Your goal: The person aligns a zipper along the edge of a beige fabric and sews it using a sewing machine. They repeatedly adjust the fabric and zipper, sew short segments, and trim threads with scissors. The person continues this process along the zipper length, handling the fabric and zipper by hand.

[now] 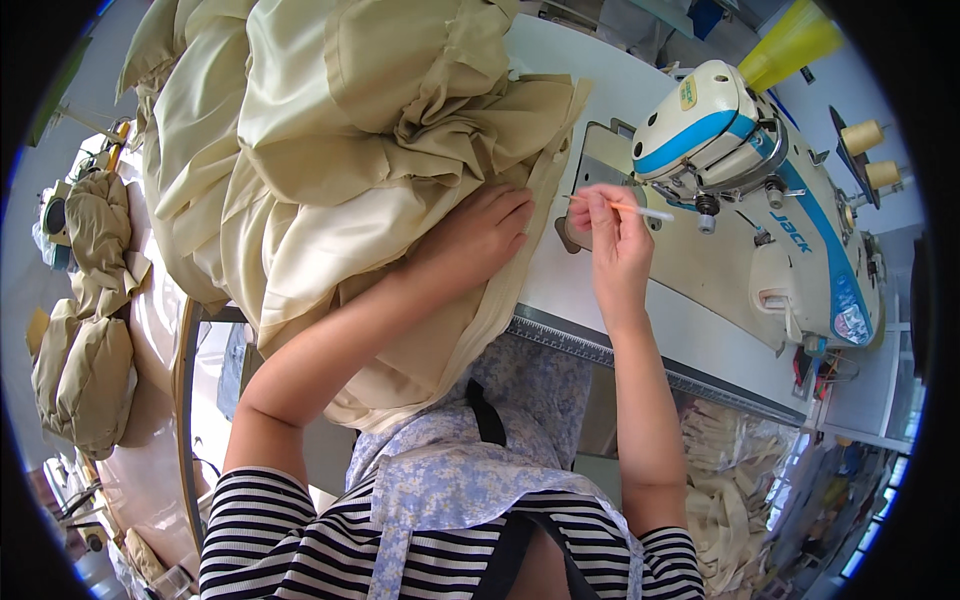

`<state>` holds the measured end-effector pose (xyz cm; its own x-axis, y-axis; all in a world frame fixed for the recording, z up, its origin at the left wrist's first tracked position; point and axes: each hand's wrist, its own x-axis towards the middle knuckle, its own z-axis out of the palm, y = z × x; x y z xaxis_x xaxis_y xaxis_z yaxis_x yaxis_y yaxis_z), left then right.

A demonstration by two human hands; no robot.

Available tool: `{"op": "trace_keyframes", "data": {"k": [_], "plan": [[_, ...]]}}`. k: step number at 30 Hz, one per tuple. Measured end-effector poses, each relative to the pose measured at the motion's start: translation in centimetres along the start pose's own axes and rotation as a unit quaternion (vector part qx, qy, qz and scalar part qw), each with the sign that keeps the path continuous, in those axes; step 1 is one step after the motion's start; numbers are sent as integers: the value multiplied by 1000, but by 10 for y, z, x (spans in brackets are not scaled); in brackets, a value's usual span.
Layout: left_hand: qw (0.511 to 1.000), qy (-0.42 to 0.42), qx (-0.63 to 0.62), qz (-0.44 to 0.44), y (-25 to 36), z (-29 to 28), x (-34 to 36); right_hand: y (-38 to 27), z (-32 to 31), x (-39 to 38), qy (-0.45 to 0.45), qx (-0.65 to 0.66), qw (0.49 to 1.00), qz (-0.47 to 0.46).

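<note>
A bulky beige satin garment [300,120] lies heaped across the left of the table and hangs over its front edge. My left hand [490,230] rests on it beside the long straight edge band, fingers bent down on the cloth and holding it. To the right, my right hand [618,235] is raised and closed in a pinch around a slim orange pen [648,212] with a whitish end. This hand is close to the sewing machine's needle area and off the fabric.
A white and blue sewing machine [700,130] stands at the right, with thread cones [870,150] behind. A ruler strip [570,342] runs along the front edge of the table [560,50]. Beige puffy pieces [90,340] lie at far left; more fabric [730,490] sits below right.
</note>
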<state>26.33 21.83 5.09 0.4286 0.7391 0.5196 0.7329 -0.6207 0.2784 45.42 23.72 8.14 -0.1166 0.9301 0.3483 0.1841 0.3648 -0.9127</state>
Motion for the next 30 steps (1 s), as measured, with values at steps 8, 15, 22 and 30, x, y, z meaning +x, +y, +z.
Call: {"op": "trace_keyframes", "data": {"k": [8,15,22,30], "plan": [[999,-21,-48,-13,0,-3,-1,26,21,30,-38,-66,996,-44],[983,-45,-141,-104,-8,5,16,26,17,39,-17,-28,994,-102],[999,16,-29,11,-28,13,25,34,15,34,39,1,994,-105],[968,-129,-194,-94,-44,2,33,43,17,37,1,-71,994,-79]]}}
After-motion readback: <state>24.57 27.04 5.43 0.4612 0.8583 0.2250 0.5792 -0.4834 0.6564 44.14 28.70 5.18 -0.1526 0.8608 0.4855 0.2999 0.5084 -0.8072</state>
